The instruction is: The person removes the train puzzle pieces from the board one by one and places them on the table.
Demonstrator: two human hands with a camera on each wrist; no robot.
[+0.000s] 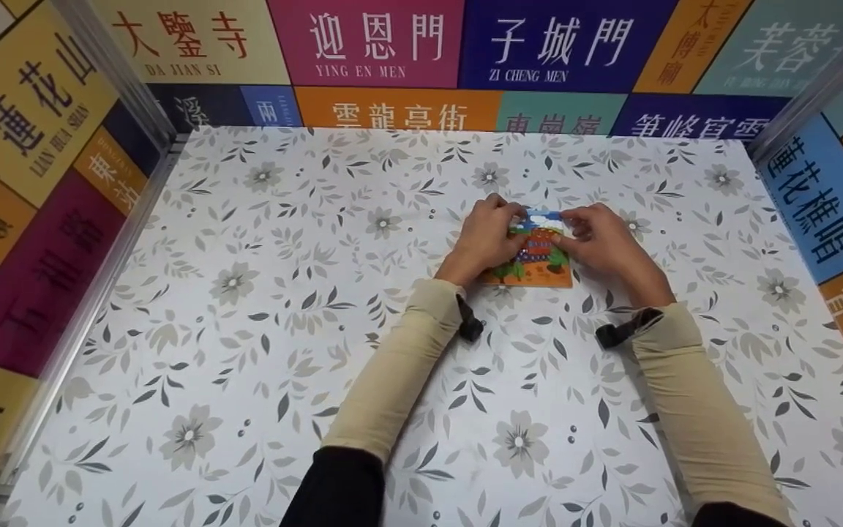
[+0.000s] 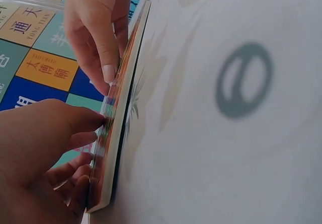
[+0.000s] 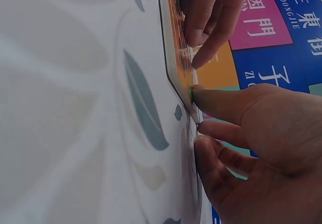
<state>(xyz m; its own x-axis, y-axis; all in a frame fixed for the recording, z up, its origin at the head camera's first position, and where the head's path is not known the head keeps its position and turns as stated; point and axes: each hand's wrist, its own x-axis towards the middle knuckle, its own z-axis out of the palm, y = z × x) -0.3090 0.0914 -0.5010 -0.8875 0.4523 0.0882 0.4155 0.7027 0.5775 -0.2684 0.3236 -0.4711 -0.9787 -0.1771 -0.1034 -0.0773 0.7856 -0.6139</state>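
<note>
A flat, thin picture board [image 1: 538, 277] lies on the table, printed with blue sky, white clouds, a red and blue patterned middle, green plants and orange ground. My left hand [image 1: 491, 233] holds its left side, covering part of that edge, with the thumb on the picture. At the upper right, my right hand [image 1: 604, 238] grips the edge, its thumb on the printed face. The left wrist view shows the board's pale side edge [image 2: 114, 158] low against the tabletop. Seen from the right wrist, the right thumb and fingers [image 3: 216, 133] meet at the board's near corner.
Grey flowers and leaves pattern the white tabletop [image 1: 246, 351]. Coloured panels with Chinese lettering [image 1: 377, 44] stand along the back and both sides. Dark straps with small devices [image 1: 471, 326] sit at the wrists, over beige sleeves [image 1: 399, 373].
</note>
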